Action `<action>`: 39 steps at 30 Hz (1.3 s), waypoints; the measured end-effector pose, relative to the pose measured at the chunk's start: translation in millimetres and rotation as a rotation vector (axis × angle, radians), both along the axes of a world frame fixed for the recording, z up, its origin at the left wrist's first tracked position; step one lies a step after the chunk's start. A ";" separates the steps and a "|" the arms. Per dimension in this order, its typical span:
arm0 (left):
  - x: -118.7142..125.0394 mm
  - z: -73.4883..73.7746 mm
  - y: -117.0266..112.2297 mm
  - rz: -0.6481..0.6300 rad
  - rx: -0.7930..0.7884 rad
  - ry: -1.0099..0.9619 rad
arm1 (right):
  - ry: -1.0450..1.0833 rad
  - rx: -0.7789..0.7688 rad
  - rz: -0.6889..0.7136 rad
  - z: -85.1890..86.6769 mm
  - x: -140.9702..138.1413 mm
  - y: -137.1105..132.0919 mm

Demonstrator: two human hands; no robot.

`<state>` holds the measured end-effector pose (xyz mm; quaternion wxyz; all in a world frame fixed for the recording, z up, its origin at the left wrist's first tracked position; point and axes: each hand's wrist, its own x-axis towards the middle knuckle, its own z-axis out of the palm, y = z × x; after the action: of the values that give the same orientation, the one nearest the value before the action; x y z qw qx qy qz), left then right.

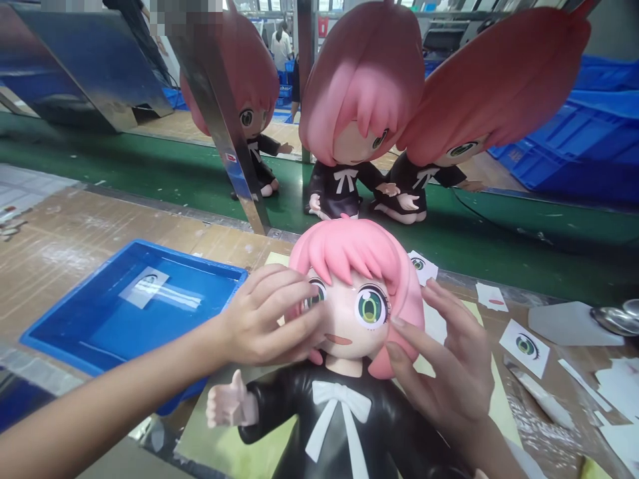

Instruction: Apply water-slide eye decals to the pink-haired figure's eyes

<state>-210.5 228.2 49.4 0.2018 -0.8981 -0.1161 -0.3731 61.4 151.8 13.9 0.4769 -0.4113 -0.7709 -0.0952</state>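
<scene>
A large figure with pink hair (344, 249), green eyes and a black dress with a white bow (339, 399) is upright in front of me. My left hand (282, 316) lies over the side of its face at image left, fingers slightly bent and partly covering that eye. The other green eye (371, 307) shows fully, flat on the face. My right hand (444, 352) is at the hair by the cheek on image right. Its thumb and index finger are apart, their tips at the hair, and its other fingers are raised. I see nothing held in either hand.
A blue tray (90, 313) of water holds an eye decal (144, 287). More decal paper (525, 347), a squeezed tube (542, 396) and metal spoons (612, 320) lie at right. Behind, several similar figures (362, 100) sit on a green conveyor (150, 176) beside a metal post (219, 113).
</scene>
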 end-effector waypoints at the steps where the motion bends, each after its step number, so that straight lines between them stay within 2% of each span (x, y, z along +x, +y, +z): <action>1: -4.0 -2.0 -1.0 0.012 -0.015 -0.005 | -0.029 0.009 0.012 1.7 0.6 0.4; 5: -8.3 -6.4 -4.8 0.065 -0.028 -0.033 | -0.101 -0.011 0.004 9.2 0.5 4.7; 15: 23.3 -3.0 -3.3 0.101 0.009 -0.036 | -0.197 -0.088 -0.068 25.3 -12.3 12.5; 25: 22.0 -3.9 0.6 0.079 0.068 -0.038 | -0.274 -0.086 -0.104 27.3 -14.1 15.0; 36: 26.6 -2.5 0.4 0.085 0.070 -0.020 | -0.236 -0.083 -0.104 23.3 -11.5 9.5; 39: 28.8 -1.8 1.1 0.077 0.082 -0.034 | -0.162 -0.067 -0.098 22.3 -11.6 7.1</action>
<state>-181.6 229.3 47.6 0.2507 -0.8775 -0.1386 -0.3846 49.8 158.9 36.2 0.3938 -0.4554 -0.7886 -0.1255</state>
